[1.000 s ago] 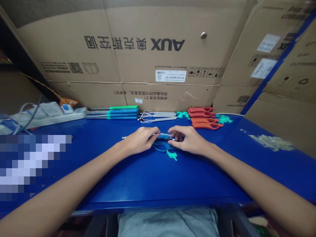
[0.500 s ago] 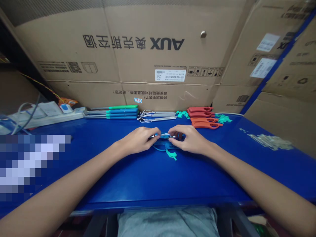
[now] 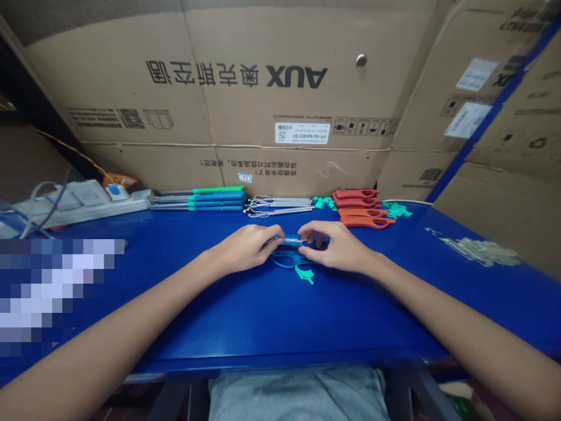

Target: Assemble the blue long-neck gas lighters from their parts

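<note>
Both hands meet at the middle of the blue table over a small blue plastic piece with thin white wires along it. My left hand pinches the left end, its thumb and fingertips close together. My right hand curls its thumb and fingers around the right end of the wires, partly hiding what they grip. Just below lies a blue plastic part with a loop handle. A small turquoise plastic piece rests nearer to me.
Along the back lie blue and green rod-like tools, slim white rods with wires, and red-orange looped handles. Turquoise bits lie beside them. A power strip is at left, clear packets at right. Cardboard walls the back.
The fingers have shifted slightly; a little more of the blue piece and white wires shows between my hands. Everything else stays in place.
</note>
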`<state>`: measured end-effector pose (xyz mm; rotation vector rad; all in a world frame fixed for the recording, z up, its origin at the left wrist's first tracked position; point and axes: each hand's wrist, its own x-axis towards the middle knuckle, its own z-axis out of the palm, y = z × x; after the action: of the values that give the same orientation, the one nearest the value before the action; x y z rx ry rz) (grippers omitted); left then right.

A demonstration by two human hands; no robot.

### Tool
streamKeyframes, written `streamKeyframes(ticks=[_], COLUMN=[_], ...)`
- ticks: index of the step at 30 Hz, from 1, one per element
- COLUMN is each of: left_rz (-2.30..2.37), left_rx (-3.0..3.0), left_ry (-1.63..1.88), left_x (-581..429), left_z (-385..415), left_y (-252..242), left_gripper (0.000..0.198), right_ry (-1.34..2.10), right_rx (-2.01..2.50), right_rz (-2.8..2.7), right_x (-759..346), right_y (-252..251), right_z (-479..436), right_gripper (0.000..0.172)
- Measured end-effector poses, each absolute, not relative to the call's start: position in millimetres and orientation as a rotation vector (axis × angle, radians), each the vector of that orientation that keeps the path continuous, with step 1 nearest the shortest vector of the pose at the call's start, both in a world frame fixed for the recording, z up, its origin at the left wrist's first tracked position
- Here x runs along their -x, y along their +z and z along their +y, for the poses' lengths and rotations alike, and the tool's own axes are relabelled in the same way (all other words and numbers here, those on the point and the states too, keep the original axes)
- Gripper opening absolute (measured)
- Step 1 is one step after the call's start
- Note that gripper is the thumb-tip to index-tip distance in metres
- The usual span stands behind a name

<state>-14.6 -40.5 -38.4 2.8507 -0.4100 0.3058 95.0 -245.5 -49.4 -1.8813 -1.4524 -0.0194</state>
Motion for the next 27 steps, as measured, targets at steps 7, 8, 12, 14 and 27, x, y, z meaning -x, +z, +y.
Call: streamKeyframes(ticks=[7, 8, 12, 14, 27], left_rz=[-0.399, -0.393, -0.361, -0.353, -0.314], left_rx=[-2.777, -2.760, -2.691, -2.670, -2.675], left_ry=[0.266, 0.258, 0.235, 0.232, 0.218], left_x=[14, 14, 12, 11, 9], left_z=[-37, -37, -37, -37, -37], left_y=[-34, -34, -36, -37, -40], left_gripper=[0.021, 0.021, 0.022, 0.021, 0.022], right_ry=[0.032, 0.136, 0.473, 0.490, 0.300], right_rx=[2.020, 2.046, 2.082, 2.115, 2.043], right_rz=[-1.437, -1.463, -1.589, -1.628, -1.739], right_x=[-94, -93, -89, -86, -82], right_y=[-30, -27, -20, -21, -26], right_z=[-254, -256, -261, -261, -257], right_gripper=[0.020, 0.022, 0.024, 0.030, 0.011])
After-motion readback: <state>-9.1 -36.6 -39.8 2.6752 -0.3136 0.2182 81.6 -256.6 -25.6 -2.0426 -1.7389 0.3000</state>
